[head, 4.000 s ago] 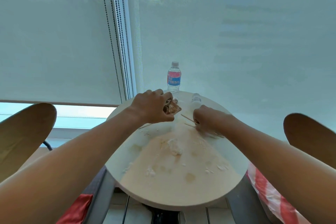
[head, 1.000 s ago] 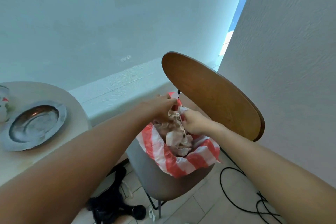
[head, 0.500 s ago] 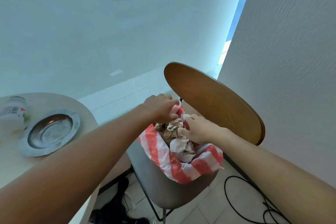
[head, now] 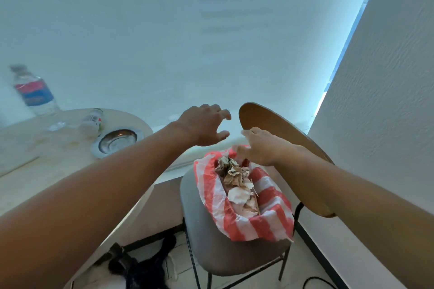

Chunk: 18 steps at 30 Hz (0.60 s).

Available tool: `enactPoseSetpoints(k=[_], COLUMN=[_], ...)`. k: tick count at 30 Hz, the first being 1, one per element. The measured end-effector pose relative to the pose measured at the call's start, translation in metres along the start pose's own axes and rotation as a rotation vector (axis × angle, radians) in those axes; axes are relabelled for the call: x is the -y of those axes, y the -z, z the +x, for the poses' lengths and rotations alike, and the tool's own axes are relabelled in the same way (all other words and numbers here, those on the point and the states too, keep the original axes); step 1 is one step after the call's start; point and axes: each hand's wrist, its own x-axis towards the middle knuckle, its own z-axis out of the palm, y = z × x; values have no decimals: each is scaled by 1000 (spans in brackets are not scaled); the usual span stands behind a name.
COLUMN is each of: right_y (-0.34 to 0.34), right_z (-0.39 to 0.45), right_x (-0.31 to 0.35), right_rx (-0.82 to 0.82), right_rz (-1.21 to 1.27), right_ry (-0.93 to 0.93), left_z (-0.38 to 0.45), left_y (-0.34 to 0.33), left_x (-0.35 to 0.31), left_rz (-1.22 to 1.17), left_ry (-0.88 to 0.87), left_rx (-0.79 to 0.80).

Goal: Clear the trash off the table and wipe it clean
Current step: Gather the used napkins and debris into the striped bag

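Both your hands are empty, left (head: 202, 124) with fingers spread, right (head: 258, 148) relaxed over the trash bag (head: 244, 209) at frame centre; the table (head: 35, 148) lies left, nearer your left hand.

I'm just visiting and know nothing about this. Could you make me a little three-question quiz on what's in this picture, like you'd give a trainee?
1. True or false: the left hand is holding a piece of trash.
2. Where does the striped bag of crumpled paper sit? A) on the table B) on the chair seat C) on the floor
3. Fill in: the metal plate lies on the table beside a small white ____.

Key
1. False: its fingers are spread and hold nothing.
2. B
3. bottle; a taller water bottle stands further back.
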Motion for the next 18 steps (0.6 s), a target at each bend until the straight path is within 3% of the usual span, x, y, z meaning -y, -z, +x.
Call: enactPoseSetpoints(k=[6,18], right_y=[18,21], right_z=[3,17], right_x=[30,164], right_rx=[-72,-119], right_rz=[-34,-56], right_ry=[142,386], left_z=[-39,-171], left_y=[32,51], left_x=[13,117], left_rz=[-6,-1], left_ry=[75,335], left_rx=[-57,-123])
